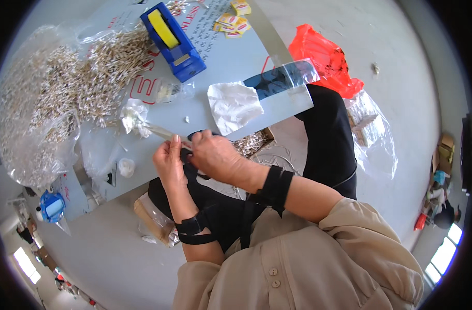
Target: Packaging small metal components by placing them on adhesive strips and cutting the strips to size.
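Observation:
My two hands meet near the table's front edge. A pair of scissors (162,133) with pale metal blades and dark handles lies between them, its blades pointing to the far left. My left hand (170,166) has its thumb up against the scissors and its fingers closed around the handle side. Curled over the other dark handle is my right hand (218,156), its fingertips partly hidden. Just past the blade tips sits a crumpled white tissue-like wad (134,118). To the right of the blades, a creased white sheet (234,108) lies flat on the table.
A large heap of cotton swabs (86,72) in clear plastic fills the table's left. Behind stands a blue tape dispenser (187,61), with small yellow packets (232,25) farther back. A dark blue film strip (275,81) lies right. A red plastic bag (318,54) and cardboard box (264,140) are beyond the table's edge.

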A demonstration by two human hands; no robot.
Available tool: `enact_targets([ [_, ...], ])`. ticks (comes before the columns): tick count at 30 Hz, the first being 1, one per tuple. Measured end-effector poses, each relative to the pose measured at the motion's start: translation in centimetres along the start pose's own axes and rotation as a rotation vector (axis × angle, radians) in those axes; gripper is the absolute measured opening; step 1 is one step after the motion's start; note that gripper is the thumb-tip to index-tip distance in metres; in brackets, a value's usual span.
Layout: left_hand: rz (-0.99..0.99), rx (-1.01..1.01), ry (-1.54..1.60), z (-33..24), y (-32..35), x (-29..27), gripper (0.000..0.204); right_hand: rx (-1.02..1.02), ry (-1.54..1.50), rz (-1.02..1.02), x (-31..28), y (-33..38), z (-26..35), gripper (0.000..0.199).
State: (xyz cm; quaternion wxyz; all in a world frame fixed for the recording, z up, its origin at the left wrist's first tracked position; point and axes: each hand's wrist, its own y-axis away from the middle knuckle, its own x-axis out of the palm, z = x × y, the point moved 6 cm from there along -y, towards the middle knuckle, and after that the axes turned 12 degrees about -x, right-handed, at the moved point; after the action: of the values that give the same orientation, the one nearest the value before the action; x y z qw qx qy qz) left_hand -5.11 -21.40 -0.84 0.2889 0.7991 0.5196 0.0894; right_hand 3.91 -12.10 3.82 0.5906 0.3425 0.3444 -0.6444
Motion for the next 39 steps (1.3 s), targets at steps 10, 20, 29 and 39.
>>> enact_targets([
  [10, 0.197, -0.139, -0.067, -0.8, -2.6, 0.5, 0.009, -0.131, -0.034, -0.207, -1.0, 1.7, 1.0, 0.028],
  [20, -0.110, -0.001, -0.404, -1.6, -5.4, -2.0, 0.014, 0.514, 0.007, -0.306, -6.5, 2.3, -10.6, 0.038],
  [29, -0.366, 0.218, -0.904, -5.8, -5.7, -1.1, 0.024, 0.250, -0.267, -0.384, -2.0, -3.6, -9.4, 0.014],
  [39, -0.194, 0.385, -0.495, -11.2, -5.4, 2.7, 0.017, 0.346, -0.692, -0.633, -4.1, -2.6, -10.5, 0.009],
])
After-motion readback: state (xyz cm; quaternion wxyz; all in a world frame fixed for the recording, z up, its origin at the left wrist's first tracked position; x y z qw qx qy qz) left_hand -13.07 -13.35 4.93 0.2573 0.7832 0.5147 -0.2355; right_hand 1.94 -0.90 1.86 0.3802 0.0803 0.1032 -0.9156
